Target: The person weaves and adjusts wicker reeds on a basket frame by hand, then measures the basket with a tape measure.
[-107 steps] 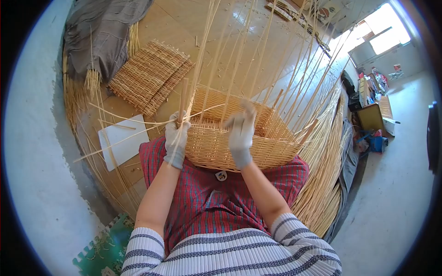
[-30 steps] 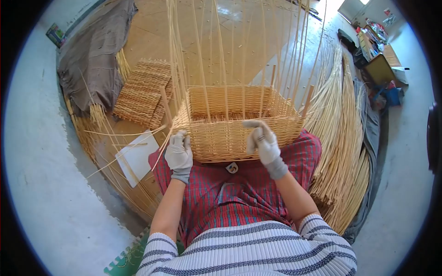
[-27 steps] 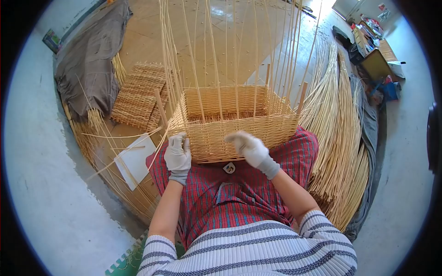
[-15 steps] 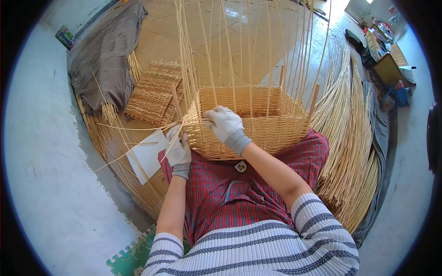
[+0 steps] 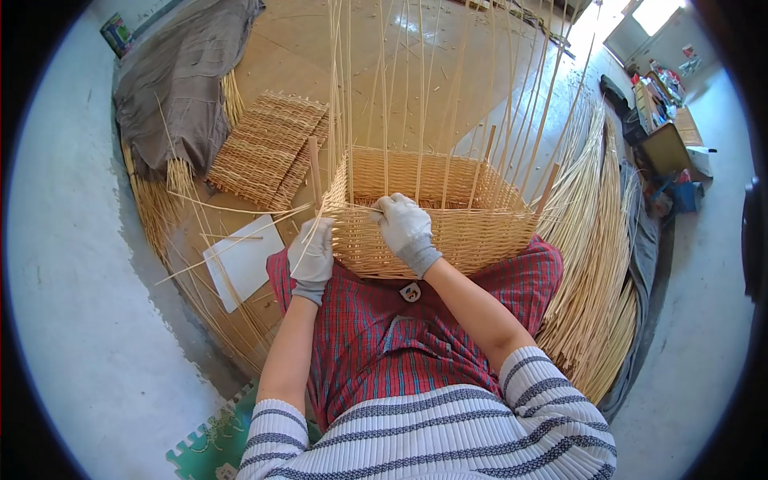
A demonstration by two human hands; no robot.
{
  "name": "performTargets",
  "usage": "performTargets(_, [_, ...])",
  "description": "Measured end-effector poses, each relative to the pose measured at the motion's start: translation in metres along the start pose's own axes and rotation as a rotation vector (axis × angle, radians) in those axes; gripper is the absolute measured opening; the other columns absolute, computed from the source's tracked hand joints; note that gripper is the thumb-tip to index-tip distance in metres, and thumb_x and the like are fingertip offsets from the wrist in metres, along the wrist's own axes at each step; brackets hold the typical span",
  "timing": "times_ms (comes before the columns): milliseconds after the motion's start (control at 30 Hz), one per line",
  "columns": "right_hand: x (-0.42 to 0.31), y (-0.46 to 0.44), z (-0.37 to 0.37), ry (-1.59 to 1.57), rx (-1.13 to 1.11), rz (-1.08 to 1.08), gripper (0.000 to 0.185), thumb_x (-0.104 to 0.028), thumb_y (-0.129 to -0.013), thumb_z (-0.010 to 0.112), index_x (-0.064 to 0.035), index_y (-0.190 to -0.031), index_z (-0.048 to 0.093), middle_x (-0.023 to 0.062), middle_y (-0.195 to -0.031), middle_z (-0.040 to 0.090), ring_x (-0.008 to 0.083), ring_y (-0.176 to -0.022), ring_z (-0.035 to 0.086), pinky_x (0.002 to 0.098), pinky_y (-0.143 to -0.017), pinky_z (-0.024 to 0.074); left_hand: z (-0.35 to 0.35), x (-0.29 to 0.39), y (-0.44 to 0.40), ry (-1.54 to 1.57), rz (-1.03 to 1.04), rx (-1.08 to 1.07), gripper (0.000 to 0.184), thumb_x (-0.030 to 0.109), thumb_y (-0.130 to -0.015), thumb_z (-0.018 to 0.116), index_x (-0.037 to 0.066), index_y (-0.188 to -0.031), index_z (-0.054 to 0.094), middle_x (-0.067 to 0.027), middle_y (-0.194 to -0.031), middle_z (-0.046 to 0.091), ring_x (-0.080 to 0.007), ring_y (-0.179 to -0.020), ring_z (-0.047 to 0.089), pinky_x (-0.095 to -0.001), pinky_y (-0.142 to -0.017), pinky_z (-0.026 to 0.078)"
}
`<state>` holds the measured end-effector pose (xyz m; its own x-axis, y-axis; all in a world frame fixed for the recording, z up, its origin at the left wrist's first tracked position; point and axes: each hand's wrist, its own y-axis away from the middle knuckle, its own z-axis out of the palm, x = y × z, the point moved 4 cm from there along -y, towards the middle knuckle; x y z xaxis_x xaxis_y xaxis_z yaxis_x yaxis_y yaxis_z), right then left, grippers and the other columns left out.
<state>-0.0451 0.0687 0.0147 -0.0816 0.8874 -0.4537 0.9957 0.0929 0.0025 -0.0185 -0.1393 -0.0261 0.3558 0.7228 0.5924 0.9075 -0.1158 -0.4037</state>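
The right hand (image 5: 402, 228) pinches a thin strand (image 5: 360, 209) at the near rim (image 5: 480, 211) of the wicker basket (image 5: 456, 240), positioned on the plaid-covered lap (image 5: 368, 340). The left hand (image 5: 313, 254) curls beside the basket's left end; its grip cannot be determined. Woven panels (image 5: 260, 148) lie beyond.

Golden weave on wicker basket (image 5: 472, 240); off-white, grey on gloves (image 5: 405, 227); red plaid on lap cloth (image 5: 384, 344); white, dark stripes on ribbed sweater (image 5: 424, 436); green on foam mat (image 5: 200, 456)
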Motion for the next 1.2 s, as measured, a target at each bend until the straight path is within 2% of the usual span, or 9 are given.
performTargets(200, [0.014, 0.014, -0.005, -0.031, 0.083, 0.014, 0.019, -0.027, -0.093, 0.065, -0.0118, -0.103, 0.069, 0.0107, -0.103, 0.067, 0.0315, -0.101, 0.066, 0.0431, -0.086, 0.0531, 0.031, 0.030, -0.039, 0.197, 0.090, 0.055, 0.033, 0.012, -0.101, 0.049, 0.015, -0.129, 0.066, -0.0099, -0.110, 0.070, -0.0272, -0.105, 0.067, -0.0374, -0.083, 0.055])
performTargets(267, [0.039, 0.026, -0.014, -0.385, 0.210, 0.108, 0.020, -0.024, -0.095, 0.064, -0.0091, -0.108, 0.067, 0.0121, -0.102, 0.068, 0.0289, -0.095, 0.067, 0.0395, -0.084, 0.0533, 0.061, 0.000, -0.044, 0.380, -0.158, -0.307, 0.032, 0.011, -0.099, 0.051, 0.016, -0.127, 0.066, -0.0095, -0.112, 0.069, -0.0275, -0.097, 0.068, -0.0373, -0.079, 0.053])
performTargets(300, [0.045, 0.036, -0.019, -0.588, 0.238, 0.246, 0.024, -0.023, -0.097, 0.063, -0.0065, -0.114, 0.065, 0.0121, -0.100, 0.068, 0.0242, -0.088, 0.067, 0.0346, -0.081, 0.0527, 0.043, 0.021, -0.054, 0.639, -0.680, -0.504, 0.026, 0.009, -0.098, 0.056, 0.011, -0.122, 0.065, -0.0118, -0.105, 0.071, -0.0266, -0.091, 0.068, -0.0347, -0.084, 0.053])
performTargets(400, [0.057, 0.064, -0.030, -0.688, 0.367, 0.194, 0.031, -0.028, -0.100, 0.060, -0.0044, -0.121, 0.062, 0.0109, -0.096, 0.066, 0.0201, -0.088, 0.064, 0.0321, -0.080, 0.0520, 0.034, 0.030, -0.063, 0.237, -0.266, -0.448, 0.016, 0.012, -0.097, 0.058, 0.011, -0.112, 0.066, -0.0098, -0.094, 0.071, -0.0224, -0.082, 0.068, -0.0358, -0.079, 0.053])
performTargets(600, [0.077, 0.083, -0.006, -0.717, 0.274, 0.164, 0.023, -0.021, -0.103, 0.055, -0.0046, -0.107, 0.070, 0.0082, -0.101, 0.065, 0.0193, -0.095, 0.061, 0.0331, -0.089, 0.0491, 0.037, 0.031, -0.065, 0.274, -0.347, -0.450, 0.012, 0.015, -0.098, 0.057, 0.010, -0.106, 0.065, -0.0161, -0.089, 0.070, -0.0283, -0.081, 0.068, -0.0398, -0.074, 0.051])
performTargets(800, [0.064, 0.082, -0.038, -0.469, 0.356, -0.011, 0.020, -0.014, -0.102, 0.058, -0.0052, -0.116, 0.070, 0.0040, -0.091, 0.066, 0.0151, -0.085, 0.059, 0.0292, -0.078, 0.0492, 0.039, 0.037, -0.063, 0.307, -0.427, -0.444, 0.016, 0.014, -0.098, 0.056, 0.011, -0.110, 0.066, -0.0130, -0.089, 0.071, -0.0264, -0.078, 0.068, -0.0392, -0.076, 0.053])
performTargets(867, [0.077, 0.075, -0.034, -1.199, 0.285, 0.179, 0.025, -0.011, -0.103, 0.057, -0.0002, -0.123, 0.066, 0.0009, -0.090, 0.061, 0.0099, -0.073, 0.052, 0.0255, -0.069, 0.0470, 0.041, 0.039, -0.064, 0.316, -0.482, -0.467, 0.017, 0.013, -0.099, 0.054, 0.012, -0.110, 0.067, -0.0120, -0.085, 0.070, -0.0242, -0.073, 0.066, -0.0382, -0.072, 0.053])
performTargets(1000, [0.082, 0.048, -0.022, -1.449, 0.458, 0.295, 0.027, -0.012, -0.103, 0.057, 0.0020, -0.125, 0.063, 0.0074, -0.097, 0.068, 0.0169, -0.080, 0.065, 0.0282, -0.070, 0.0553, 0.047, 0.040, -0.068, 0.389, -0.650, -0.583, 0.021, 0.012, -0.100, 0.050, 0.014, -0.111, 0.068, -0.0093, -0.072, 0.064, -0.0176, -0.058, 0.061, -0.0352, -0.058, 0.051])
performTargets(1200, [0.072, 0.025, 0.023, -1.713, 0.209, 0.423, 0.026, -0.012, -0.104, 0.055, 0.0024, -0.124, 0.063, 0.0133, -0.105, 0.070, 0.0220, -0.088, 0.071, 0.0312, -0.071, 0.0599, 0.044, 0.044, -0.068, 0.352, -0.537, -0.547, 0.031, 0.007, -0.099, 0.046, 0.017, -0.120, 0.067, -0.0067, -0.067, 0.061, -0.0147, -0.054, 0.058, -0.0344, -0.053, 0.049])
